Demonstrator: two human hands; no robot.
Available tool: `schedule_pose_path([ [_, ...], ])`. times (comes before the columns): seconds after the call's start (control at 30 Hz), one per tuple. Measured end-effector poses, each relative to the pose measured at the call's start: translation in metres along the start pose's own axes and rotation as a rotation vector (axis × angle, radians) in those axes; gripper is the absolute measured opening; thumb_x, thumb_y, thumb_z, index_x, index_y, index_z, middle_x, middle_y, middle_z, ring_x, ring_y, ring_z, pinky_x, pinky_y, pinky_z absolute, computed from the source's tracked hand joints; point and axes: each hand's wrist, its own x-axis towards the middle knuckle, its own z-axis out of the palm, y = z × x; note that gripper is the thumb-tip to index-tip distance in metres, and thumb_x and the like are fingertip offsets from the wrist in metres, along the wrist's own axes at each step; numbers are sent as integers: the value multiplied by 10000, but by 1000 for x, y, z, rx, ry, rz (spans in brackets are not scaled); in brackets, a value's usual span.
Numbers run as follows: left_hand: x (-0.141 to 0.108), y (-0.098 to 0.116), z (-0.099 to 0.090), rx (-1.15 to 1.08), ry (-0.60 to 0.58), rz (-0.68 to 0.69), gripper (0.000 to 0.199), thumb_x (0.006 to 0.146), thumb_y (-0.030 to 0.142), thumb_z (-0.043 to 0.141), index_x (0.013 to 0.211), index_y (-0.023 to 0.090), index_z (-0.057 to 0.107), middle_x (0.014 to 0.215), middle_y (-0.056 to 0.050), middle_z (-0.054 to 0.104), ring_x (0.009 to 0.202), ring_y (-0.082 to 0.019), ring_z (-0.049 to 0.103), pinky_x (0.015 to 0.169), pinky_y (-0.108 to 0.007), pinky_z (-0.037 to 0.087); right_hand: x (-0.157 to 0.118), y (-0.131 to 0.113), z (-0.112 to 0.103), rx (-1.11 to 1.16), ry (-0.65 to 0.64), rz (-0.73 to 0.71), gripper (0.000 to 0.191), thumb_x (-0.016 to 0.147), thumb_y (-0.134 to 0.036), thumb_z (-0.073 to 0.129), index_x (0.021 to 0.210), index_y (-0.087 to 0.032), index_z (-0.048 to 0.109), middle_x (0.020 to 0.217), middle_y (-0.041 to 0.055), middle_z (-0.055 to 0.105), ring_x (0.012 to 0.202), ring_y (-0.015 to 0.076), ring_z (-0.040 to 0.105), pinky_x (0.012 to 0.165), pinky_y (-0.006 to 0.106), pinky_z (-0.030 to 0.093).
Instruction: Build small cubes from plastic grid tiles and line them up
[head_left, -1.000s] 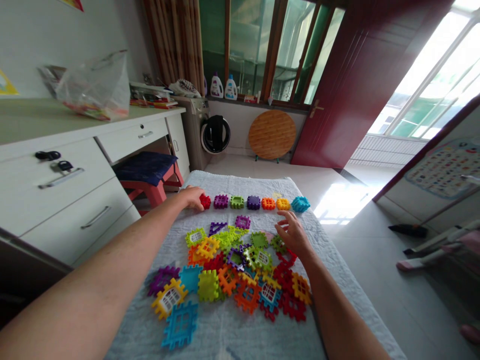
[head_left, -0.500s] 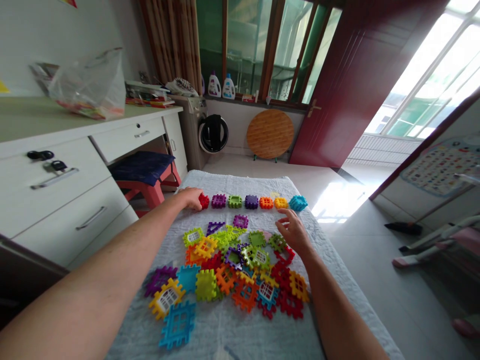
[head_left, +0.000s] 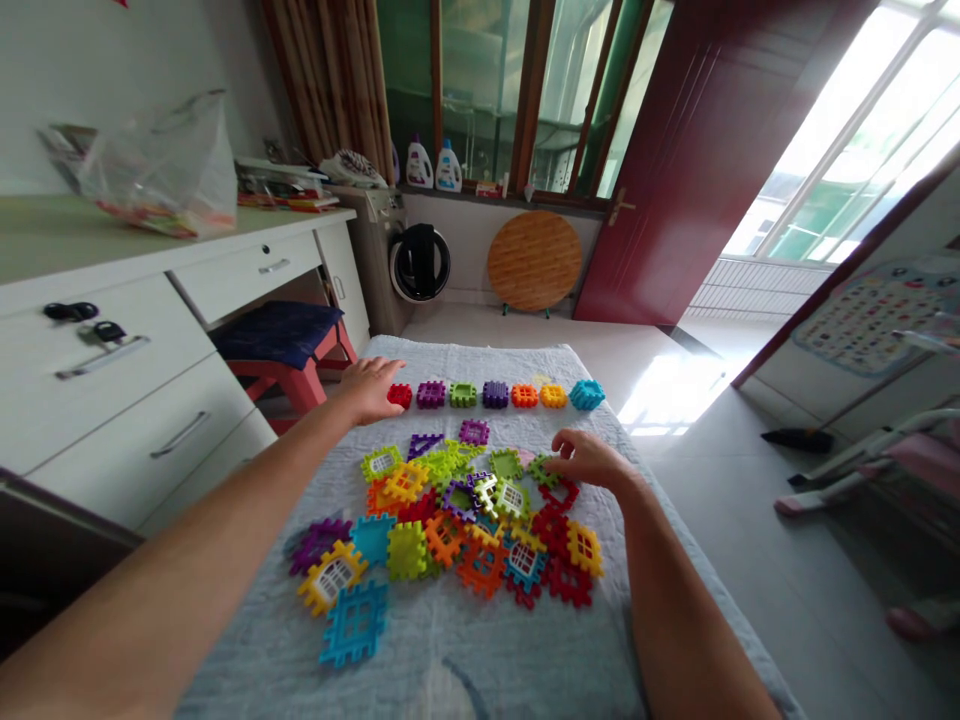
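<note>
Seven small blocks stand in a row across the far part of the cloth-covered table (head_left: pixel 525 690). The red one (head_left: pixel 400 397) is at the left end, the light blue one (head_left: pixel 587 395) at the right end. My left hand (head_left: pixel 370 388) is beside the red block with its fingers apart, holding nothing. Over the right side of a loose pile of coloured pieces, my right hand (head_left: pixel 592 459) has its fingers apart, its fingertips near a green piece (head_left: pixel 541 470). Nearer to me lie a blue piece (head_left: pixel 355 622) and a yellow piece with a white window (head_left: pixel 334 578).
A white desk (head_left: pixel 112 235) with a plastic bag (head_left: pixel 169 170) is at the left, beside a red stool with a dark seat (head_left: pixel 281 335). Behind the table are a washing machine (head_left: pixel 386 255) and a round wooden board (head_left: pixel 535 260).
My left hand has opened and come off the red block. My right hand has moved down, toward the green piece at the pile's right side. The view has shifted slightly.
</note>
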Motion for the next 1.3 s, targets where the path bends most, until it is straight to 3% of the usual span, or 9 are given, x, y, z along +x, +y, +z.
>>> schedule_pose_path([
  [0.17,-64,55,-21,-164,179,135,668,705,400,625,1315,207,432,1271,-94,549,1205,-292,450,1055,-390,293,-2,-7,4,19,-43,-50,257,606,-257,727,836,-198,632,610,-45,589,519,95,483,492,212,316],
  [0.37,-114,97,-27,-510,128,138,433,754,291,575,1185,251,550,1186,-50,612,1131,-242,531,1011,-370,391,3,-9,8,238,-16,-76,132,690,-234,617,800,-161,616,562,-67,490,496,70,403,464,199,278],
  [0.57,-120,88,-5,-648,268,5,294,796,259,486,1060,212,606,1093,-58,646,1069,-215,572,991,-344,435,12,-5,20,454,149,0,217,737,-270,564,920,-157,585,607,-50,528,514,96,468,494,218,370],
  [0.73,-123,67,12,-619,332,-32,255,814,291,469,1012,215,610,1075,-59,651,1055,-222,584,980,-337,443,9,-12,24,47,341,-61,303,700,-228,633,999,-179,626,939,72,619,825,197,556,752,343,445],
  [0.87,-123,47,22,-628,318,-108,260,806,322,488,1007,210,609,1082,-49,655,1048,-220,596,983,-322,441,1,-34,29,-73,156,-321,390,684,-211,669,1070,-261,645,1126,56,600,1026,243,497,888,388,385],
  [0.93,-121,40,28,-641,301,-143,270,800,340,504,1011,211,612,1076,-44,660,1039,-217,602,982,-319,442,-1,-43,33,-95,47,-369,391,672,-172,662,1050,-271,661,1112,41,618,1033,244,496,893,390,363],
  [1.03,-119,33,37,-669,276,-161,288,795,364,514,1016,208,615,1068,-43,669,1036,-211,609,979,-316,447,0,-49,36,-122,17,-367,288,678,-145,640,943,-246,692,1044,38,655,996,233,521,892,389,342],
  [1.17,-117,31,45,-711,231,-164,303,782,379,522,1004,201,625,1067,-48,685,1012,-206,630,948,-308,471,3,-49,34,-44,82,-379,135,741,-175,592,825,-214,690,869,33,685,859,190,567,828,332,378],
  [1.3,-117,33,46,-744,204,-196,316,766,384,525,1001,199,627,1049,-50,703,979,-206,651,914,-304,494,4,-46,28,108,241,-244,226,796,-163,455,863,-193,669,627,-2,605,624,144,540,627,251,388],
])
